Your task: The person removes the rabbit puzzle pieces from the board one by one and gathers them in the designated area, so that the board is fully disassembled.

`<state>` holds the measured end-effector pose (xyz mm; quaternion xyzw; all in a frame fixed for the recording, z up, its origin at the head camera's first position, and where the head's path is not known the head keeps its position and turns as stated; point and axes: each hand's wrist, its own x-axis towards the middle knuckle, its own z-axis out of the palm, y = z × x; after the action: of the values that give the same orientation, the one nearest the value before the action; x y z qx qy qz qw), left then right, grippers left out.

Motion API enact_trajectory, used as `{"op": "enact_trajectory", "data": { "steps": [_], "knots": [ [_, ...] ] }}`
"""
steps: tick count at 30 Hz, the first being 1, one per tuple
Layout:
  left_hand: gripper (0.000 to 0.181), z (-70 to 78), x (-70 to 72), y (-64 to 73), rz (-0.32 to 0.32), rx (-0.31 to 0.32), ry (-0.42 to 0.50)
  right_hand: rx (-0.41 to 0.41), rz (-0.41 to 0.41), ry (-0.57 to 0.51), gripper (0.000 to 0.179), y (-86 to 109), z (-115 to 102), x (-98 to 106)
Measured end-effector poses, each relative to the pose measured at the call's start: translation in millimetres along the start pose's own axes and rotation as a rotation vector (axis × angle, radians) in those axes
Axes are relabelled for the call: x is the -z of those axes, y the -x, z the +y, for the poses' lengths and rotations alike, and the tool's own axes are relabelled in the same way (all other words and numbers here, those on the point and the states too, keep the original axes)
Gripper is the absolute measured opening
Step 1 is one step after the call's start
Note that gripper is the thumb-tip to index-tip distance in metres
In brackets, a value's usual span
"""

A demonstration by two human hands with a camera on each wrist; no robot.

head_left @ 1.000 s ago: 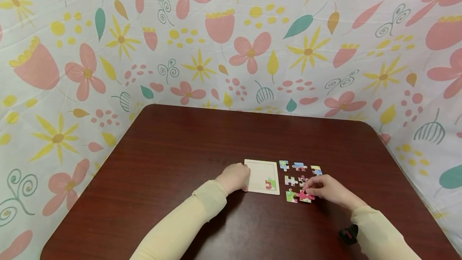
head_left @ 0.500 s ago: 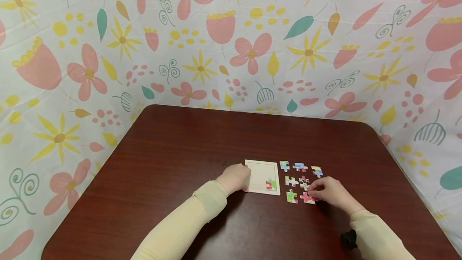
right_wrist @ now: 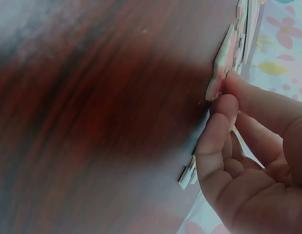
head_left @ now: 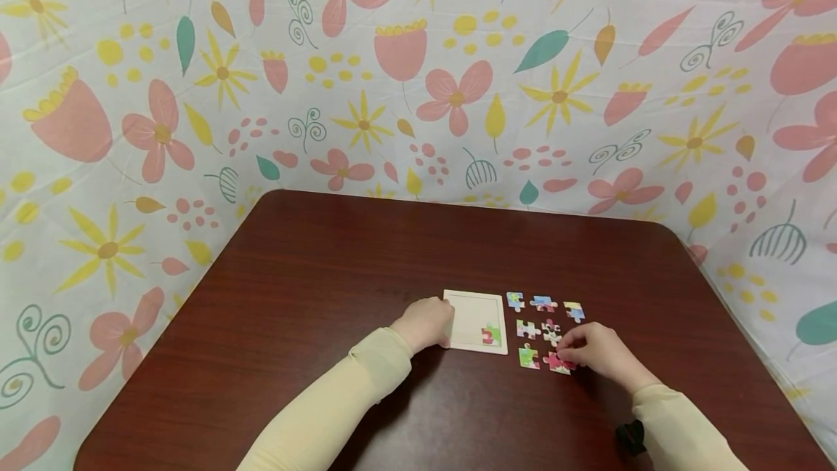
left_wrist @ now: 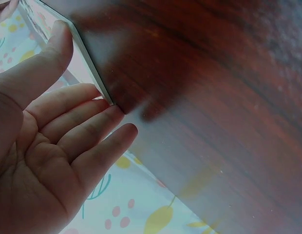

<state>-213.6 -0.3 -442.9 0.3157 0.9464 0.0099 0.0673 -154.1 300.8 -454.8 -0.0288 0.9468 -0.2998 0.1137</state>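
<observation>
My left hand (head_left: 423,322) holds the left side of a pale square puzzle tray (head_left: 466,312). In the left wrist view, the thumb lies over the tray's edge (left_wrist: 88,56) and the fingertips meet its corner. A green and red puzzle piece (head_left: 492,334) sits in the tray's near right corner. To the right, my right hand (head_left: 600,347) pinches a red puzzle piece (head_left: 556,363) by its right side between thumb and forefinger. Seen from the right wrist, that piece (right_wrist: 222,66) is low at the tabletop, its far end slightly tilted.
Several loose puzzle pieces lie right of the tray, among them a green piece (head_left: 529,357), a white one (head_left: 527,329) and a blue one (head_left: 543,303). The dark wooden table (head_left: 340,260) meets a flower-print cloth (head_left: 405,107) behind it. A black object (head_left: 631,436) shows by the right sleeve.
The right hand has drawn the red piece slightly right and nearer, apart from the green piece, and turned it a little. The left hand and tray have stayed in place.
</observation>
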Motion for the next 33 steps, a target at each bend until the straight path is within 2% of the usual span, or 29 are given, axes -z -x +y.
{"op": "enact_trajectory", "data": {
  "steps": [8, 17, 24, 33],
  "knots": [
    [0.033, -0.5, -0.5, 0.1, -0.002, -0.009, 0.004, 0.053, -0.002, 0.017, 0.008, -0.9, -1, 1],
    [0.032, -0.2, 0.9, 0.7, 0.000, -0.004, -0.003, 0.137, 0.076, -0.002, 0.013, -11.8, -17, -8],
    [0.032, -1.2, 0.0, -0.4, 0.005, 0.002, -0.008, 0.167, 0.060, -0.013, 0.017, -25.0, -39, -20],
    [0.033, 0.1, 2.3, 1.9, 0.008, 0.002, -0.014, 0.254, 0.020, 0.029, 0.022, -34.0, -62, -36]
  ]
}}
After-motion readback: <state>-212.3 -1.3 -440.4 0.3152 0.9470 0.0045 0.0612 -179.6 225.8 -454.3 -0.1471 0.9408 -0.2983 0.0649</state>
